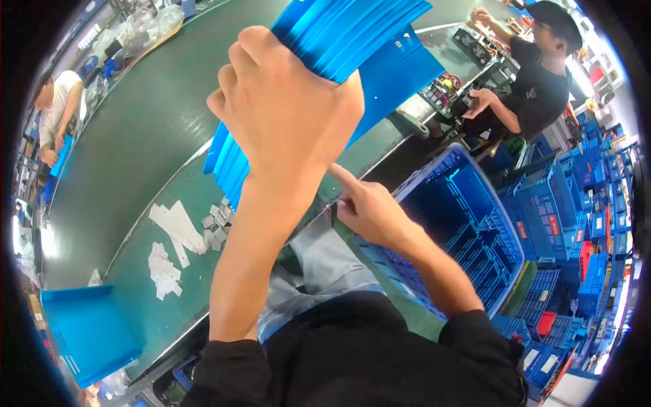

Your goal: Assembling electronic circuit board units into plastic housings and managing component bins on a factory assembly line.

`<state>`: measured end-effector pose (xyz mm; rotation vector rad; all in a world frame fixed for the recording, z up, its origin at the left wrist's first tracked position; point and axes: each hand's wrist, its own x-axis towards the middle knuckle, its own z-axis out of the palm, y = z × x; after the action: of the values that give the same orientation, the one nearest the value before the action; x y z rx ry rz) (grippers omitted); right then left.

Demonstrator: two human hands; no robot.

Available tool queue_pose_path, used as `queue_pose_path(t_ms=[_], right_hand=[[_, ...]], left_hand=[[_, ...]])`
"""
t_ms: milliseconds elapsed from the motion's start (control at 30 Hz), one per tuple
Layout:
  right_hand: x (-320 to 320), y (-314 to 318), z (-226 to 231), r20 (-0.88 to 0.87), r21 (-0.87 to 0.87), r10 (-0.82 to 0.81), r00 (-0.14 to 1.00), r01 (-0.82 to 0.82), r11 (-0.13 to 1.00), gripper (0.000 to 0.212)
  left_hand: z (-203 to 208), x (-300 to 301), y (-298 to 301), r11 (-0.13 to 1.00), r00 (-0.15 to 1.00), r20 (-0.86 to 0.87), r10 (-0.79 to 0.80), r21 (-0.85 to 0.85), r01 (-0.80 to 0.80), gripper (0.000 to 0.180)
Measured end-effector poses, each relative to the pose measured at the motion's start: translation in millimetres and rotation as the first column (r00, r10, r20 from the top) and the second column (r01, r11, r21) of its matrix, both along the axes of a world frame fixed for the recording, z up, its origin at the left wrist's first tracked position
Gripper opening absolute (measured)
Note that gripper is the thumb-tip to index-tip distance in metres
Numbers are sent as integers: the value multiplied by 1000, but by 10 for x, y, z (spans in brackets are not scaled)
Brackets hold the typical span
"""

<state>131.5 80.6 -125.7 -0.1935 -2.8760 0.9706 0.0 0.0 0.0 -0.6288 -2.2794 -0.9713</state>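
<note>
Seemingly a carrying step: the left hand (288, 98) grasps stacked, flat, blue, metal-looking panels (352, 37); the unoccupied-looking right hand (377, 211) should probably support them next.

Left hand (288, 102) is up, fingers (244, 61) curled, back showing; right hand (376, 214) sits lower, index finger (346, 179) extended, others folded. Forearms (245, 271) bare.

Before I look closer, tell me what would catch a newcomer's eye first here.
The stack of blue panels at top centre, held in the left grip, likely draws the eye first. Next comes the large blue crate right of centre, then the lone blue panel at lower left.
</note>
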Motion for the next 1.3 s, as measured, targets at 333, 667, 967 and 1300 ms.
queue_pose_path(t_ms=[333,667,967,1300], right_hand=[[70,84,-200,-319,-354,-472,822,358,864,33],[-172,85,-19,-637,93,-216,740,351,932,45],[104,85,-426,-599,-173,-356,717,318,932,21],[324,213,-1006,-305,-538,-609,732,395,745,32]], left_hand=[[-70,-45,-13,996,982,-189,-6,84,23,38],[-74,-110,-185,995,991,-131,30,103,-16,53],[-321,-297,-428,889,974,-178,-141,410,204,56],[-559,-934,-718,785,946,47,-322,571,239,40]])
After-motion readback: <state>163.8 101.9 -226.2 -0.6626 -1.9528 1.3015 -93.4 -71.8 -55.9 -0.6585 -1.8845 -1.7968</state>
